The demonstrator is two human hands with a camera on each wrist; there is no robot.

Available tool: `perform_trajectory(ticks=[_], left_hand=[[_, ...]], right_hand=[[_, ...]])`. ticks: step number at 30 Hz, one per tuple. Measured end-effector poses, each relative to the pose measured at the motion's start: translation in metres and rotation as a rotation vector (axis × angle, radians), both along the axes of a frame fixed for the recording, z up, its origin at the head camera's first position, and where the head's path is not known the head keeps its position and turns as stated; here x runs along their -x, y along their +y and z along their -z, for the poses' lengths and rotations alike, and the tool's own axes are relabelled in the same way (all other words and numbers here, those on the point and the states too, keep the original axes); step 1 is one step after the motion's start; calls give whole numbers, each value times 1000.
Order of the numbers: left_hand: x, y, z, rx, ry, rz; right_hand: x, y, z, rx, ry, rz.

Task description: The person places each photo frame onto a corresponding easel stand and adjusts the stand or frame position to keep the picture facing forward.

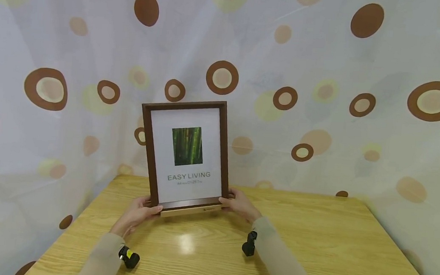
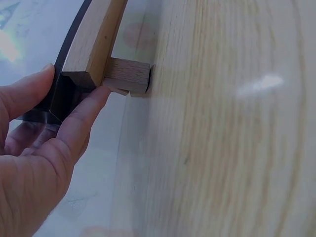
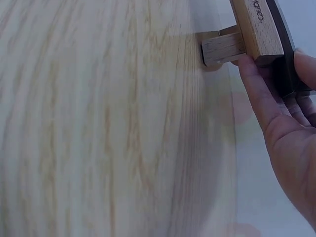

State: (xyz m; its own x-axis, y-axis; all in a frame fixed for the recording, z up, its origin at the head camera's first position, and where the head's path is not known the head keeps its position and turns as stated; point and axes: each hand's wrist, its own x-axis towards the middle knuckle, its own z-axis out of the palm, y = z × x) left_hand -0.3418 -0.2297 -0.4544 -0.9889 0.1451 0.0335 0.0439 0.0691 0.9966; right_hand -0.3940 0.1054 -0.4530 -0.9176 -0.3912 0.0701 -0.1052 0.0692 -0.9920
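Observation:
A dark brown picture frame (image 1: 188,146), with a green bamboo print and "EASY LIVING" lettering, stands slightly tilted on a pale wooden stand (image 1: 191,211). My left hand (image 1: 136,212) grips its lower left corner, thumb in front and fingers behind. At the lower right corner my right hand (image 1: 241,205) holds it likewise. In the left wrist view the index fingertip is right at the stand's ledge (image 2: 89,49), beside a square wooden foot (image 2: 128,74). The right wrist view has that index fingertip under the ledge (image 3: 259,34), near another foot (image 3: 224,48).
The wooden table (image 1: 312,237) extends to the front and right of the stand. Behind it hangs a pale curtain (image 1: 263,72) with brown and beige circles. Small black cameras sit on the left wrist (image 1: 130,257) and right wrist (image 1: 249,244).

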Motion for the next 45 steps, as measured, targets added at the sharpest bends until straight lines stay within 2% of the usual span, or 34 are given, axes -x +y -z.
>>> perform_trajectory(ticks=[7, 13, 21, 30, 45], left_hand=[[7, 7, 3, -9, 13, 54], [11, 15, 2, -7, 11, 87], [14, 29, 2, 2, 16, 73], [19, 39, 4, -13, 42, 134], [22, 60, -1, -14, 10, 140]], right_hand=[[-3, 12, -2, 38, -32, -55], [-5, 24, -2, 28, -15, -69], [-8, 38, -1, -5, -1, -33], [-15, 49, -4, 11, -5, -18], [-23, 67, -3, -12, -11, 75]])
